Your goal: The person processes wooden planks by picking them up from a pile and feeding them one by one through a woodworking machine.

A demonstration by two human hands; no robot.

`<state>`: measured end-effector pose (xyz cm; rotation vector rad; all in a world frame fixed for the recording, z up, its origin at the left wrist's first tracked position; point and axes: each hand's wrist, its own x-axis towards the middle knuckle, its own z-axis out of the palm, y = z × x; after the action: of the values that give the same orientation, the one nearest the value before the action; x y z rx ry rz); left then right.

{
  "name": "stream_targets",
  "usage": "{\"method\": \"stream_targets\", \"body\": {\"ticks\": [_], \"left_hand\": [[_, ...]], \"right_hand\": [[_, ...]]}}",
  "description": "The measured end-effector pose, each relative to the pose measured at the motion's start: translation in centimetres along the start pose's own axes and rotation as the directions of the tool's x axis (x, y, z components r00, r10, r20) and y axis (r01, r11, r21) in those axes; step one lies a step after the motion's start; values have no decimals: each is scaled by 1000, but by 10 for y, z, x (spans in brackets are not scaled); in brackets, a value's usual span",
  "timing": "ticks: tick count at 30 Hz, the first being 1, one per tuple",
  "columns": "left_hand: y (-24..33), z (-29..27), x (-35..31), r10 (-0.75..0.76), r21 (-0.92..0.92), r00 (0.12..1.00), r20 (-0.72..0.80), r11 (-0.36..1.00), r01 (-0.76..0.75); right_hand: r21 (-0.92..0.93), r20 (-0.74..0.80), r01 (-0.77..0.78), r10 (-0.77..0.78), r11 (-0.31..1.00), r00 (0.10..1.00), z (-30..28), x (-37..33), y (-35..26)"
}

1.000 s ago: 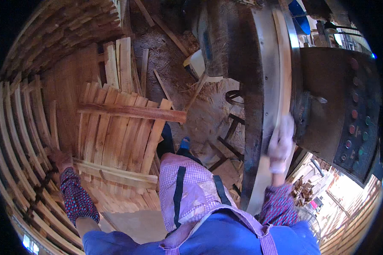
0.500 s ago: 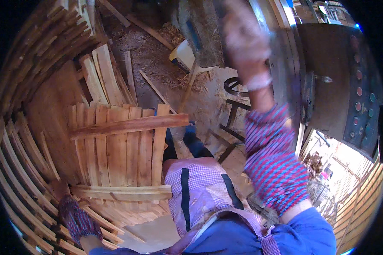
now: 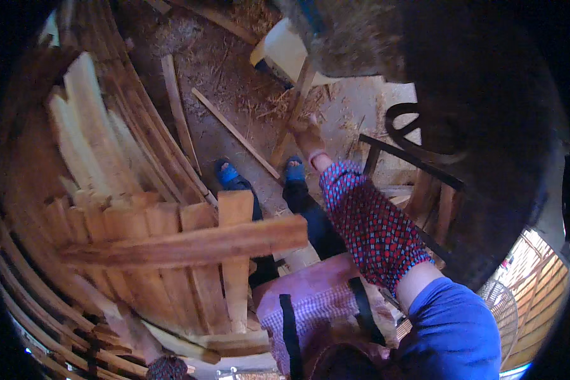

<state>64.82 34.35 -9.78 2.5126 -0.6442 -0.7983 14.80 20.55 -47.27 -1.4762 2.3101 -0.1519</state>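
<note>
Head view: cannot tell finger closure on blurred left hand (image 3: 132, 324), near one straight reddish-brown wooden plank (image 3: 234, 243), or right hand (image 3: 308, 138), partly hiding one narrow brown wooden slat (image 3: 302, 83).

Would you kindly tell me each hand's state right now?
Left hand: blurred, near the boards; cannot be told.
Right hand: grip unclear; nothing visibly held.

On the left, a board (image 3: 196, 245) lies across a row of planks (image 3: 171, 291); right, a wheel (image 3: 392, 130).
</note>
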Motion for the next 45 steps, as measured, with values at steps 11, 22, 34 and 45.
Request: {"method": "stream_targets", "body": {"ticks": [11,22,34,45], "left_hand": [[-30,-5,19,-215,-127,973,-82,971,204],[-18,2,8,-88,-143,993,-82,987,76],[-19,0,11,-38,-140,997,-71,990,28],[-14,-29,4,-69,-68,997,-27,995,67]], "right_hand": [[236,469,-248,113,940,876,37,5,-40],[-30,565,24,-3,999,825,148,-16,-106],[20,650,259,-209,966,730,96,-19,-110],[250,251,341,-401,906,881,-272,-30,-186]]}}
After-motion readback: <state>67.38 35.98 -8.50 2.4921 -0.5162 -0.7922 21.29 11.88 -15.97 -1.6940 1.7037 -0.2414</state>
